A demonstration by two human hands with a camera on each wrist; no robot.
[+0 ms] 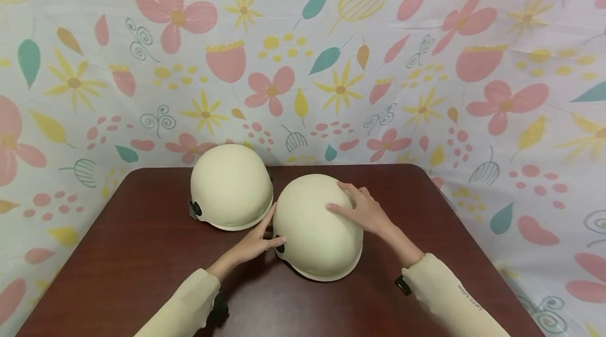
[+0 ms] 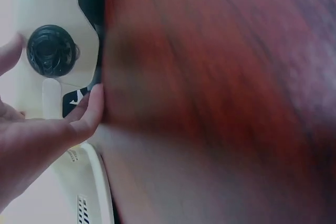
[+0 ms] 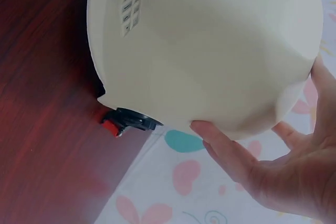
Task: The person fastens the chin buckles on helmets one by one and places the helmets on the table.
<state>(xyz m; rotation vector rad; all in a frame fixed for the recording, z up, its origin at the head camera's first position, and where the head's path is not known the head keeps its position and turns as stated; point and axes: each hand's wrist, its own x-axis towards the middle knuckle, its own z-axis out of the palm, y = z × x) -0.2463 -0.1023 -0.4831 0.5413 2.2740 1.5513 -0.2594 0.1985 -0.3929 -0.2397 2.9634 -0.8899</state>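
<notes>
Fingers (image 1: 351, 189) of the right hand (image 1: 368, 214) lie wide over the near helmet (image 1: 312, 237) at two o'clock; the left hand (image 1: 252, 244) touches it at nine, whether gripping I cannot tell. Another helmet (image 1: 231, 185) shares the table (image 1: 142, 263), toward ten o'clock.

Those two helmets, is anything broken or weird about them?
Nothing stands out. The farther helmet and the nearer helmet are both dome-up, and I see no cracks or dents on the parts that show.
</notes>
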